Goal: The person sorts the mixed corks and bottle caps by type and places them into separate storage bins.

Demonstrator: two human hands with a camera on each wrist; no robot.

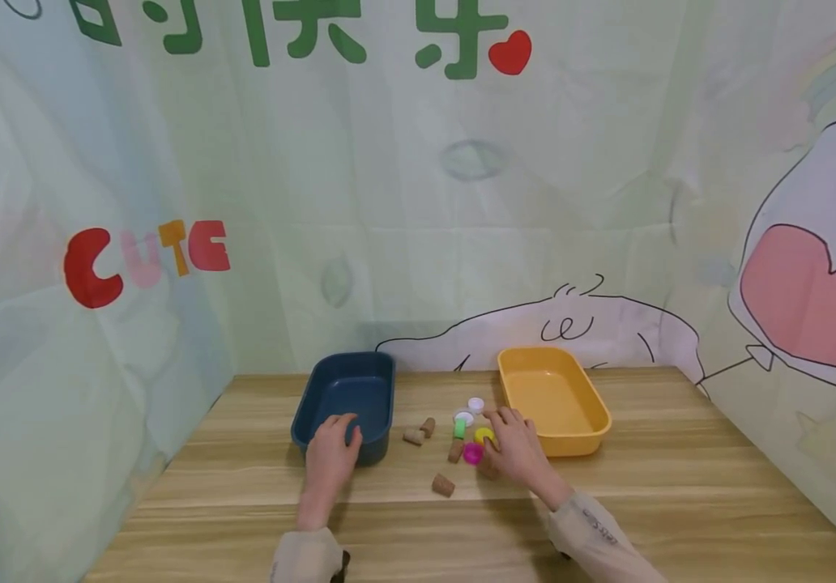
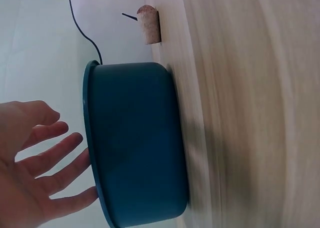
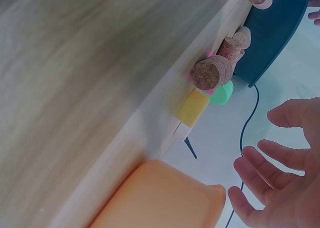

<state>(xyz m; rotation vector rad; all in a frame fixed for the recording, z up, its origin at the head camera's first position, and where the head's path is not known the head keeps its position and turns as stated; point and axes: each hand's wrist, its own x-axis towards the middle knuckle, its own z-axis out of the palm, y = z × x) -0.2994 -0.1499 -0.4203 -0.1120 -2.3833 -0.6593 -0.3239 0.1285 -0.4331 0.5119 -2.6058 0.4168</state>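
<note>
My left hand (image 1: pixel 332 453) is over the near rim of a dark blue tub (image 1: pixel 374 451), fingers loosely spread and holding nothing. In the left wrist view those fingers lie by the rim of the tub (image 2: pixel 135 143); whether they touch it I cannot tell. Above the loose pieces, just left of an orange-yellow tub (image 1: pixel 587 444), hovers my right hand (image 1: pixel 520 450), its fingers relaxed and apart in the right wrist view. Beneath it are a yellow cap (image 1: pixel 483 435), a magenta cap (image 1: pixel 472 453) and a partly covered cork (image 1: pixel 488 469). A green cap (image 1: pixel 459 428) stands beside them.
Several more corks (image 1: pixel 443 485) lie on the wooden table (image 1: pixel 403 534) between the tubs. Two white caps (image 1: pixel 475 404) sit farther back. A printed curtain (image 1: pixel 418 202) hangs behind the table and along its sides.
</note>
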